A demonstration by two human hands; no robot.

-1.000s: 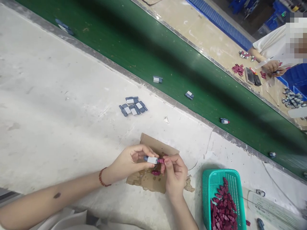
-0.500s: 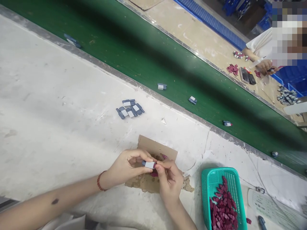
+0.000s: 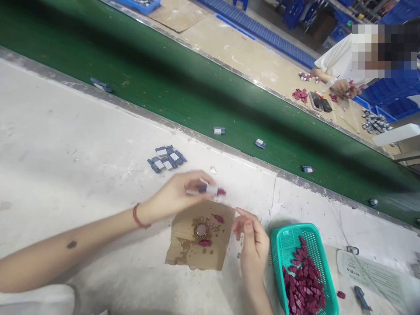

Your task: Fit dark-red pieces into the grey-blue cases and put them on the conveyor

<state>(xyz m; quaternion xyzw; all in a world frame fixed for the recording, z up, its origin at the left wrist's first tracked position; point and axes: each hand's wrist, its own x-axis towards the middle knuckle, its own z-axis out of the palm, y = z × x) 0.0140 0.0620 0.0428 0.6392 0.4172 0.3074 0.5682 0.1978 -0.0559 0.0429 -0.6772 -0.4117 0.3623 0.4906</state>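
Note:
My left hand (image 3: 179, 192) is closed in a pinch on a small blue-grey and white plastic part (image 3: 211, 189) with a dark red piece at its right end, somewhat blurred. It hangs above the far edge of a stained piece of cardboard (image 3: 216, 258). My right hand (image 3: 254, 245) is empty, fingers apart and loosely bent, between the cardboard and a green basket (image 3: 277, 258). On the cardboard lie a round cap-like disc (image 3: 201, 230) and two dark red pieces, one (image 3: 205, 243) below the disc and another (image 3: 218, 218) at its upper right.
Many dark red pieces (image 3: 303, 280) fill the basket. Several blue-grey parts (image 3: 167, 159) lie grouped on the white table (image 3: 82, 175). Beyond runs a green conveyor belt (image 3: 164, 83) carrying scattered parts. Across it, a person's hands (image 3: 349, 89) work near small piles.
Both hands were together at the part over the cardboard. My left hand has lifted it away, up and forward; my right hand has let go and moved right. The camera view has shifted.

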